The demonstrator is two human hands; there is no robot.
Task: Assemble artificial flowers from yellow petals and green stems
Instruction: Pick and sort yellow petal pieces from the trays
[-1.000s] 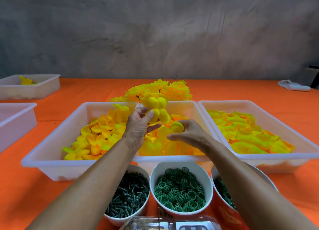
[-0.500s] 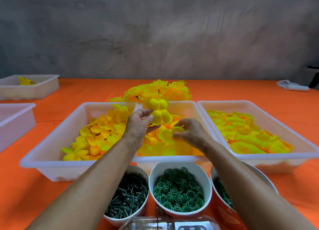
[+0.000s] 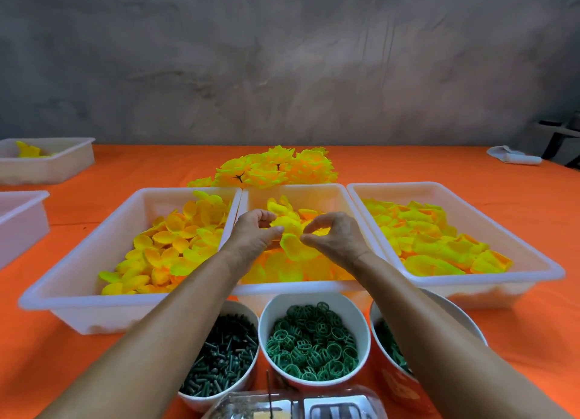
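We see both hands over the middle tray [image 3: 342, 195] of three white trays set side by side on the orange counter [image 3: 470, 170]. The left hand [image 3: 251, 233] pinches a small cluster of yellow petals [image 3: 282, 213] between thumb and curled fingers, holding it just above the loose petals heaped in that tray. The right hand [image 3: 335, 236] is beside it, thumb and forefinger curled together in a pinch right at the edge of a yellow petal [image 3: 295, 246]; we cannot tell for certain whether it grips that petal or only touches it. The left tray [image 3: 94, 255] and the right tray [image 3: 533, 261] also hold heaps of yellow petals. Behind the trays lies a pile of finished yellow flowers [image 3: 276, 167]. Near us stand three bowls: one with dark green stems [image 3: 222, 359], one with green rings [image 3: 314, 340], and one half hidden under the right forearm. Two more white trays [image 3: 47, 161] sit far left.
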